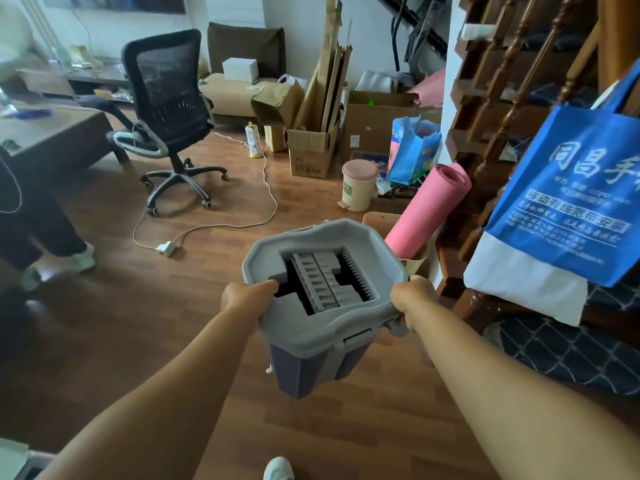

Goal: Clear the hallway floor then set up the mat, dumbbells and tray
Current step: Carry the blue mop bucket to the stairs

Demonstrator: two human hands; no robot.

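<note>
A mop bucket (313,327) with a grey slotted lid and dark purple body hangs tilted above the wooden floor, carried between both hands. My left hand (246,296) grips the lid's left rim, fingers curled into the slot opening. My right hand (414,299) grips the right rim, fingers wrapped under the edge. Just behind the bucket, a rolled pink mat (429,209) stands upright in a brown paper bag beside the stair post. No dumbbells or tray are visible.
A black office chair (169,109) stands mid-room with a white cable and plug (165,249) trailing over the floor. Cardboard boxes (311,150), a small pink-lidded bin (358,185) and bags crowd the far wall. A blue tote (568,202) hangs on the staircase at right. Another person's legs (38,233) stand left.
</note>
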